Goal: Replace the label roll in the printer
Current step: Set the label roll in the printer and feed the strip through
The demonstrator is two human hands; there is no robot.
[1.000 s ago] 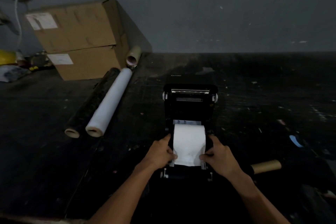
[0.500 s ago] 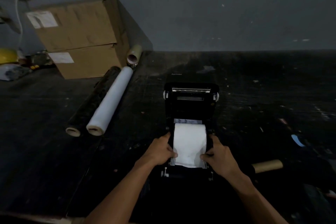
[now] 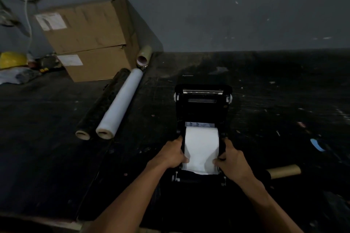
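Note:
A black label printer [image 3: 203, 108] sits on the dark table with its lid tipped back and open. Inside its bay lies a white label roll [image 3: 201, 138], and a strip of white paper runs from it toward me. My left hand [image 3: 171, 154] grips the left edge of that strip, thumb on the paper, fingers against the printer's left side. On the right edge my right hand [image 3: 232, 160] pinches the strip the same way. The paper's front end is slightly creased between my thumbs.
Two long wrap rolls, one black [image 3: 103, 104] and one white [image 3: 120, 103], lie left of the printer. Stacked cardboard boxes [image 3: 85, 39] and a short tube [image 3: 144, 56] stand behind them. A bare cardboard core [image 3: 284, 171] lies at the right, near a blue scrap [image 3: 316, 144].
Both hands stay on the paper strip's edges and have shifted only slightly. The view has tilted a little.

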